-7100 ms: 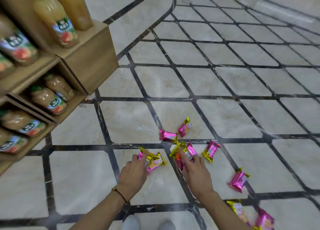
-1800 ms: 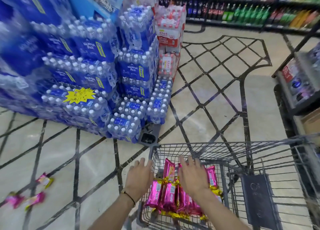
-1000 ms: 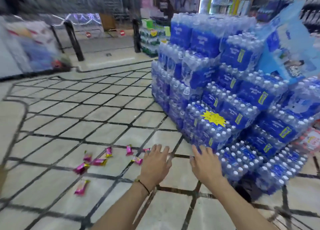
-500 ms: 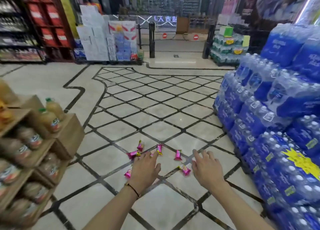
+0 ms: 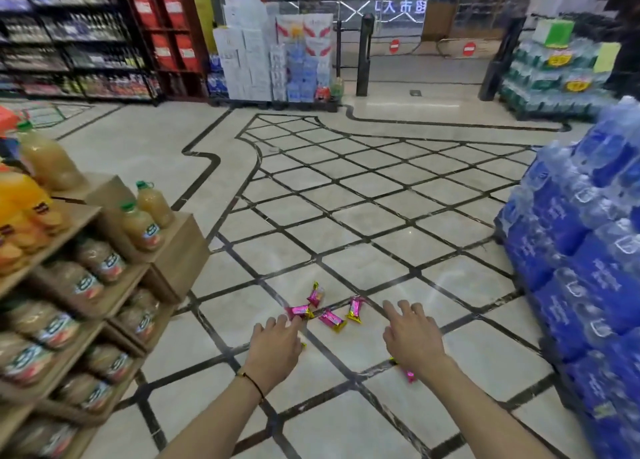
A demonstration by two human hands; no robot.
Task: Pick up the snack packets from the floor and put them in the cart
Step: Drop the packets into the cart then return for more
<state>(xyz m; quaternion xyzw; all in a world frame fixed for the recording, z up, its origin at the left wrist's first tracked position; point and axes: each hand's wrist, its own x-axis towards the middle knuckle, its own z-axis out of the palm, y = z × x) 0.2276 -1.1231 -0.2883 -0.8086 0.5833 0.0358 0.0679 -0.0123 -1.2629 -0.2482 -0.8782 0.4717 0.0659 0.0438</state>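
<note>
Pink foil with gold ends marked the snack packets [image 5: 332, 320], which lay on the pale tiled floor [image 5: 363, 268] in a loose cluster of four, between and just beyond the two outstretched arms. The left grip [image 5: 275, 349], a bare hand with a dark cord bracelet [image 5: 251, 384] at the wrist, was held palm down with its fingers spread, holding nothing. Its fingertips overlapped the leftmost packet [image 5: 298, 311] in the view, though whether they touched it could not be told. The right grip [image 5: 412, 341] was likewise apart, fingers straight and fanned, empty, with the rightmost packet [image 5: 355, 309] of the cluster just to its left. A fifth packet [image 5: 410, 375] peeped out from under the right wrist, mostly hidden. A wooden shelf [image 5: 173, 250] of juice bottles [image 5: 140, 228] stood at the left, and stacked blue packs of bottled water [image 5: 571, 285] rose at the right, both well apart from the cluster.
</note>
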